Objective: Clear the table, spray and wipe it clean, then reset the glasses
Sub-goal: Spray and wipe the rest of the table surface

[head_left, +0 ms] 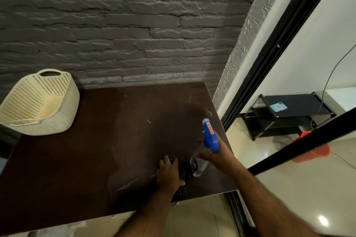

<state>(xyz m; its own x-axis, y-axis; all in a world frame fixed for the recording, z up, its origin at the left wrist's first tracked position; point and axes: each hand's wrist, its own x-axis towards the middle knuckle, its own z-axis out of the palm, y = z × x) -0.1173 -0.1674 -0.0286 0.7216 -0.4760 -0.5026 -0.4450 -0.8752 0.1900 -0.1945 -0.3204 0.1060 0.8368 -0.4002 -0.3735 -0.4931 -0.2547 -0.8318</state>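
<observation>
A dark brown table (96, 159) fills the middle of the view, with pale smears and a damp sheen across its top. My left hand (169, 172) presses down on a dark patterned cloth (183, 169) near the table's front right corner. My right hand (215, 157) grips a clear spray bottle (199, 163) with a blue trigger head (211, 136), held just above the table beside the cloth, nozzle pointing away from me. No glasses are in view.
A cream perforated basket (38, 106) stands at the table's back left corner. A grey stone wall runs behind the table. To the right are a black door frame (269, 57), a black shelf (289, 113) and an orange bucket (312, 150) on the floor.
</observation>
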